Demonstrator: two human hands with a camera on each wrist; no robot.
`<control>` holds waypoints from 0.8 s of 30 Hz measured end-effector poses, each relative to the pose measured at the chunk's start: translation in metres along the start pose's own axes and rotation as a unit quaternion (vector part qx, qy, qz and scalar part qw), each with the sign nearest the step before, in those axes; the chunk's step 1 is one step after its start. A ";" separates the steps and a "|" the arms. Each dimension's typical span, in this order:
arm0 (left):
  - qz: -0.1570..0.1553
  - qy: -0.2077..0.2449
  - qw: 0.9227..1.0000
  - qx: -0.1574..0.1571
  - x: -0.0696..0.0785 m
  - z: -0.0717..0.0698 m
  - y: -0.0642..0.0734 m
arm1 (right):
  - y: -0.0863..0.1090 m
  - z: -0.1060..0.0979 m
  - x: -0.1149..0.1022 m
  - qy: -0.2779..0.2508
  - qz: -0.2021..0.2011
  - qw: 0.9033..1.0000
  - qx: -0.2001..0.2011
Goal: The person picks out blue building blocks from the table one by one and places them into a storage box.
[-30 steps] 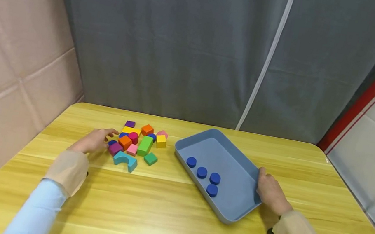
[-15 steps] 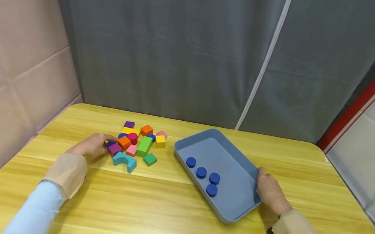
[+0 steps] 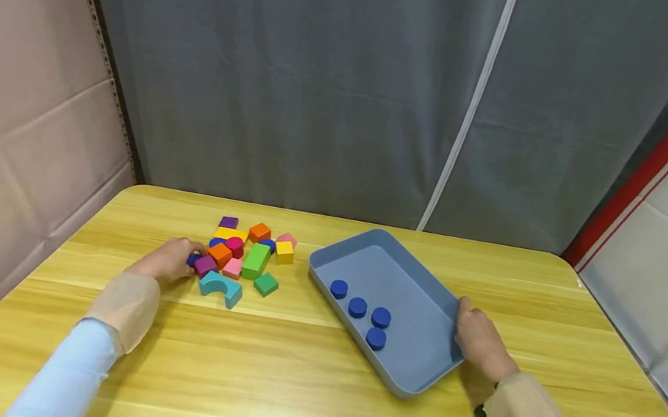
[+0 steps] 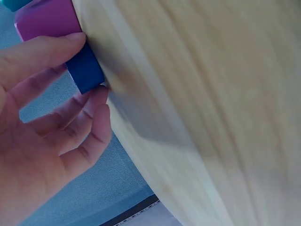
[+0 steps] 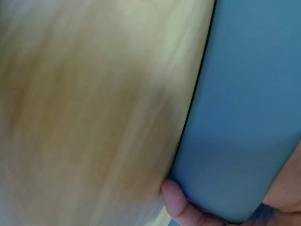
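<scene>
My left hand (image 3: 169,258) pinches a dark blue block (image 4: 86,70) between thumb and fingertips, at the left edge of a pile of colored blocks. Right beside it lies a purple block (image 3: 206,266), with an orange block (image 3: 221,253) and a light blue arch block (image 3: 222,287) close by. At the other side, my right hand (image 3: 483,341) grips the right rim of a grey-blue tray (image 3: 418,264). Several dark blue round blocks (image 3: 357,307) lie inside the tray along its near-left side.
More blocks fill the pile, among them a light green block (image 3: 256,262), a yellow cube (image 3: 284,253) and a green block (image 3: 265,284). They lie on a wooden table (image 3: 250,380). Behind it hangs a grey curtain (image 3: 302,84).
My left hand has closed in on the blue block at the pile's left edge, and its fingers have come together on it. The right hand and the tray stay put.
</scene>
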State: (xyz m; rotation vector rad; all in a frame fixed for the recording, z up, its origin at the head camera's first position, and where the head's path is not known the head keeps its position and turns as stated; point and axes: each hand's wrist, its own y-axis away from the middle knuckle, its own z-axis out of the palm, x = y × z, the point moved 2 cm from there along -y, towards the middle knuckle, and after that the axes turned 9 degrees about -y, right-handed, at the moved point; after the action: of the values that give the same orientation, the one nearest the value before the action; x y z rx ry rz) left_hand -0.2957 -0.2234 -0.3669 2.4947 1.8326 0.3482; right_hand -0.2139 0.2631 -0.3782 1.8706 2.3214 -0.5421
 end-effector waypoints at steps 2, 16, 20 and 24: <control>-0.005 0.000 1.000 -0.003 0.000 0.000 0.000 | 0.000 0.000 0.000 0.001 0.001 1.000 -0.001; -0.017 0.006 1.000 -0.011 -0.003 0.001 0.004 | 0.000 0.000 -0.001 -0.001 0.007 1.000 -0.008; -0.024 0.015 1.000 -0.010 -0.005 0.002 0.006 | 0.001 0.000 -0.001 -0.005 0.012 1.000 -0.013; -0.029 0.022 0.999 -0.002 -0.005 0.000 0.008 | 0.001 -0.001 -0.002 -0.006 0.011 1.000 -0.012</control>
State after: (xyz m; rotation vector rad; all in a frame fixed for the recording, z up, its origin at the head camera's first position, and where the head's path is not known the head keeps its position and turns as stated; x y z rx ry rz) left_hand -0.2899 -0.2306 -0.3662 2.4447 1.9145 0.4084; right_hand -0.2123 0.2622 -0.3770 1.8758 2.2867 -0.5186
